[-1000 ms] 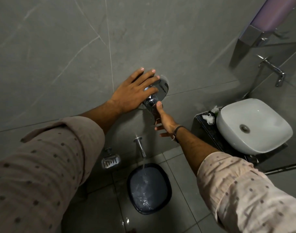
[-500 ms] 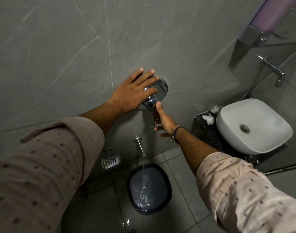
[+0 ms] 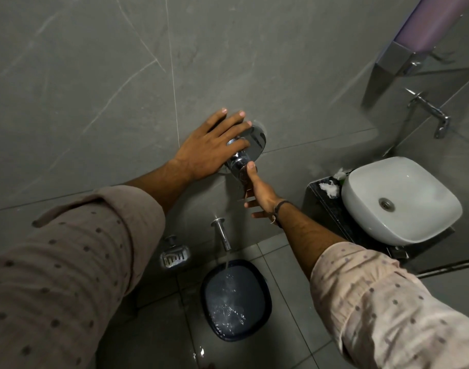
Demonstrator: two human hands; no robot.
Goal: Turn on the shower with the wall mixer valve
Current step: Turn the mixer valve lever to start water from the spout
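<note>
Wall mixer valve [image 3: 245, 150], chrome, mounted on the grey tiled wall [image 3: 95, 75]; all positions are given relative to it. The left hand [image 3: 206, 150] lies flat across the valve's left side, fingers spread and extended over the round plate, not closed on anything. The right hand [image 3: 257, 193] reaches up from below, thumb tip touching the underside of the chrome knob, remaining fingers loosely open; whether they grip the lever cannot be told. Directly below the valve, the spout [image 3: 222, 234] discharges a stream into the dark basin [image 3: 236, 299] on the floor. A white washbasin [image 3: 401, 201] stands well to the right. Probable risk: water keeps leaving the spout instead of the shower if the diverter is not engaged; wet chrome may also let the thumb slip.
</note>
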